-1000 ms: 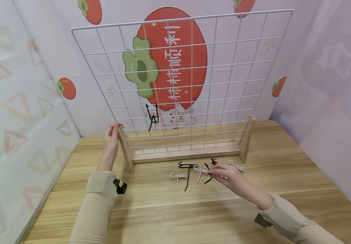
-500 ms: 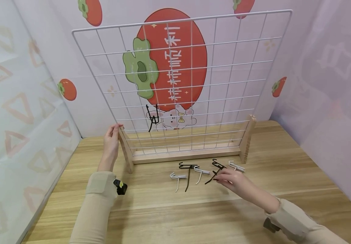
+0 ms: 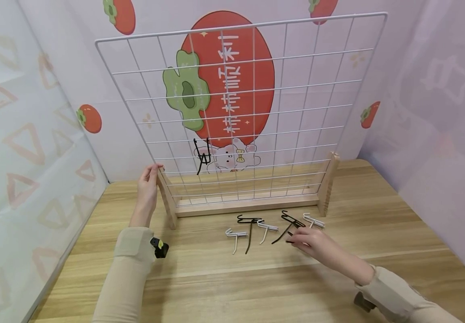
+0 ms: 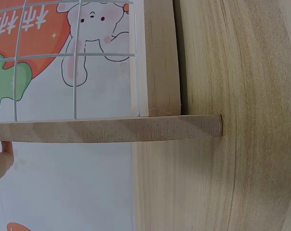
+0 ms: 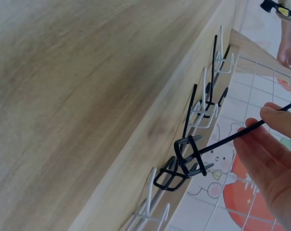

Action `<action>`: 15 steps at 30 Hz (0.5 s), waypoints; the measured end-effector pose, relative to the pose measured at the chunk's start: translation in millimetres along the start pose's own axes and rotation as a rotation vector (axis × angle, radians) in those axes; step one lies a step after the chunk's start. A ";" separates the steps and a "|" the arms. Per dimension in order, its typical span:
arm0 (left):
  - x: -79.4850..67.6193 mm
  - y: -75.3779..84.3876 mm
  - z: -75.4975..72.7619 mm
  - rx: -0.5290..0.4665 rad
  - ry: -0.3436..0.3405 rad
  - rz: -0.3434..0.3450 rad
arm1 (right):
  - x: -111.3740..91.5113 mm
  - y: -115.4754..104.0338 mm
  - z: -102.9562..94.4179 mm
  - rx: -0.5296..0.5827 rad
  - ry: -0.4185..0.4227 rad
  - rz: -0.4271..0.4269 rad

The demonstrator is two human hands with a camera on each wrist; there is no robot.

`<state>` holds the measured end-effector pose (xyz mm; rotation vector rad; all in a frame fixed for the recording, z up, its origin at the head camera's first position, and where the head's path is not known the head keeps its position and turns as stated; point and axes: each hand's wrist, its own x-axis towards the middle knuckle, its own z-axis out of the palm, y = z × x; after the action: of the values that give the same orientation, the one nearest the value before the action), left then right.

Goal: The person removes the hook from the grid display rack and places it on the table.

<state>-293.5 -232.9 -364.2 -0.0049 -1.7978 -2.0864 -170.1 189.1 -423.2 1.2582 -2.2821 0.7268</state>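
Note:
At the left upright (image 3: 167, 199) of a wooden stand, my left hand (image 3: 147, 190) grips the top end with thumb and fingers; the left wrist view shows only its fingertips (image 4: 1, 159) at the edge. My right hand (image 3: 317, 244) pinches the rod of a black display hook (image 5: 227, 139) between thumb and fingers, its wire bracket pointing away from the palm. Below it on the table lie another black hook (image 3: 284, 232) and a white hook (image 3: 314, 220). Farther left are a long black hook (image 3: 249, 235) and two white hooks (image 3: 236, 234).
A white wire grid panel (image 3: 254, 60) stands in the wooden base (image 3: 248, 205), leaning back. One black hook (image 3: 203, 158) hangs on its lower left part. The wooden table (image 3: 224, 287) extends in front, with printed cloth walls (image 3: 430, 134) around it.
My right hand has shifted right and slightly toward me, away from the middle white hook, exposing more of the black hook on the table. My left hand stays at the upright.

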 end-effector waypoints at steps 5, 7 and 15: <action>-0.3 0.3 0.0 0.010 0.000 0.000 | -3.4 2.5 2.9 -0.003 -0.006 -0.013; 0.0 0.1 0.0 0.006 0.003 -0.002 | -4.8 3.5 4.5 0.002 -0.016 -0.012; 0.1 -0.2 0.3 -0.001 0.009 -0.004 | -7.1 6.6 11.0 -0.009 -0.012 -0.024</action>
<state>-293.8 -232.6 -364.3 0.0075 -1.7932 -2.0867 -173.5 189.6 -437.4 1.2874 -2.2733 0.7017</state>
